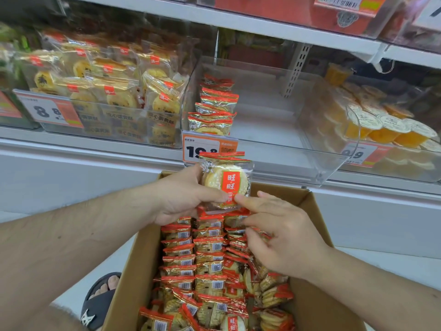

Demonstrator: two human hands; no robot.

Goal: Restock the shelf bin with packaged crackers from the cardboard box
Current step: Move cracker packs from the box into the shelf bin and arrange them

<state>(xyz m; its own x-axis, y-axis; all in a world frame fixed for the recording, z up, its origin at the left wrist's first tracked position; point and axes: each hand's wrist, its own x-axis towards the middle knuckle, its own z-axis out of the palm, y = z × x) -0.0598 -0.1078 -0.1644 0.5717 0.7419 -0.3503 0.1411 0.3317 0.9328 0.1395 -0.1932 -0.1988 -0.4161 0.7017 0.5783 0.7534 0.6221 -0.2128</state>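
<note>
Crackers (205, 266) filling cardboard box (128, 278)

Bin of yellow pastry packets (114, 91) at left, orange jelly cups (386, 130) at right, black sandal (99, 304) on floor
</note>
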